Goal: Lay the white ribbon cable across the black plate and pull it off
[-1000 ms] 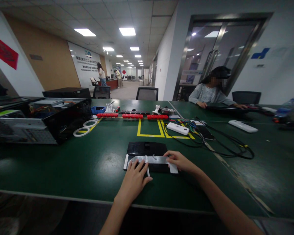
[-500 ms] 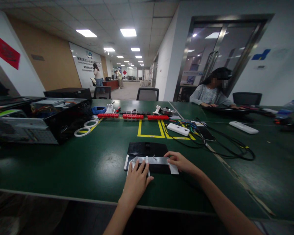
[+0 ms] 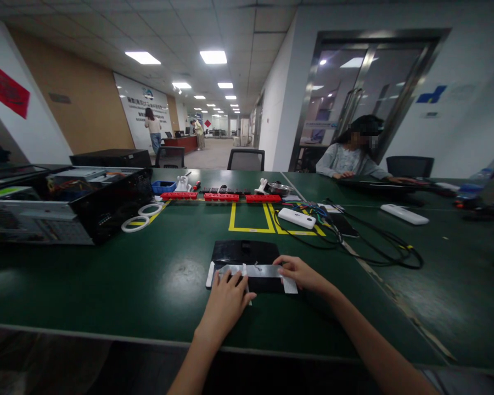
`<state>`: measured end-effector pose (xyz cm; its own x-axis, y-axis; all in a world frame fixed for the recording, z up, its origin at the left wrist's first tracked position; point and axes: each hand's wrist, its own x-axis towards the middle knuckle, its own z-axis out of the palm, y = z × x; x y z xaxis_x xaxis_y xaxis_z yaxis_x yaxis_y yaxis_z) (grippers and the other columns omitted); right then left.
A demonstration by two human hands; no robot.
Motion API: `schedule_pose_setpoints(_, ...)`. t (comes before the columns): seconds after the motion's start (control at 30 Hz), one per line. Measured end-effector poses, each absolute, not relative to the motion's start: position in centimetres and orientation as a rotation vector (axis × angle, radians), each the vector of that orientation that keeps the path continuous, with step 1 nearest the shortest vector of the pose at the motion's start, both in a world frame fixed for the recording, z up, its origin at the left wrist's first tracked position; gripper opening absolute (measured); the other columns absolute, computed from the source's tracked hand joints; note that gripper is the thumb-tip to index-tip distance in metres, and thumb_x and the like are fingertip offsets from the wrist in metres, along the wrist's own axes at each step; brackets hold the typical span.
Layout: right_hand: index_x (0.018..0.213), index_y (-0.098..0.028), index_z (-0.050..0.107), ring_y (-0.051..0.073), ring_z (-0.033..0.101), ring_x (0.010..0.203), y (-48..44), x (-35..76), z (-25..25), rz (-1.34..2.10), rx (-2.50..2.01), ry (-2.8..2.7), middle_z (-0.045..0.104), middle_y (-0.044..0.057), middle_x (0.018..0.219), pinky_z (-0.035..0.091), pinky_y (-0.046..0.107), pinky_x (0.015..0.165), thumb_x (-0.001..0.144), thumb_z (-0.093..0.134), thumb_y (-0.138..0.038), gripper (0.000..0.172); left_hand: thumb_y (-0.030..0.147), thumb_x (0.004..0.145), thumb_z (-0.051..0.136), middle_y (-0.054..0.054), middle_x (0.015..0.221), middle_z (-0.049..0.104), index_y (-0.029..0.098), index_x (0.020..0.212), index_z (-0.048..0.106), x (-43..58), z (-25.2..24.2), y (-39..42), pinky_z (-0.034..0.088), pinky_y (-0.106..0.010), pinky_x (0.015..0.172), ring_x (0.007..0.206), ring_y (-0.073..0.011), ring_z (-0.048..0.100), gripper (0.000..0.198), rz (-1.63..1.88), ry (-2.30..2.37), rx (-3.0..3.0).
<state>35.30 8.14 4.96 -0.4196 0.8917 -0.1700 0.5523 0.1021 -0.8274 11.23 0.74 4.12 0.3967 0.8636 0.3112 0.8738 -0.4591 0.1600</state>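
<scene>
A silver strip [image 3: 265, 270] lies across a black panel [image 3: 245, 251] on the green surface [image 3: 148, 296]; the left hand [image 3: 227, 299] rests on its left part, grip spread, while the right hand [image 3: 302, 272] pinches its right end. An uneven pull from the right grip, or slack pressure from the left, could skew or bend the strip and lift the white tab [image 3: 290, 285] beside it. A white device [image 3: 296, 218] stands apart, beyond the panel, and presents little obstruction.

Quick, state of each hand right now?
Left hand: open, spread over the left part of the silver strip.
Right hand: grip closed, apparently pinching the strip's right end.
</scene>
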Motion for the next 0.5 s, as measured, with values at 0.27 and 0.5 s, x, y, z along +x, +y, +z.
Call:
schedule_pose_setpoints(0.27, 0.104, -0.016, 0.052, 0.006, 0.041, 0.043, 8.0, 35.4, 5.1, 1.216, -1.437, -2.025, 0.049, -0.004, 0.064, 0.029, 0.015, 0.032, 0.081, 0.048, -0.027, 0.026, 0.032, 0.09, 0.045, -0.006, 0.119, 0.061, 0.022, 0.119, 0.056, 6.9, 4.2, 0.8, 0.041, -0.039, 0.097, 0.111, -0.0208, 0.054, 0.033, -0.943, -1.595, -2.656)
schedule_pose_setpoints(0.5, 0.102, -0.015, 0.052, 0.007, 0.045, 0.047, 7.5, 34.9, 6.0, 1.216, -1.427, -1.991, 0.05, -0.003, 0.067, 0.031, 0.016, 0.034, 0.081, 0.049, -0.03, 0.026, 0.032, 0.09, 0.041, -0.006, 0.11, 0.066, 0.021, 0.107, 0.064, 0.6, 1.8, 1.1, 0.046, -0.036, 0.092, 0.102, -0.0209, 0.06, 0.031, -0.977, -1.866, -2.392)
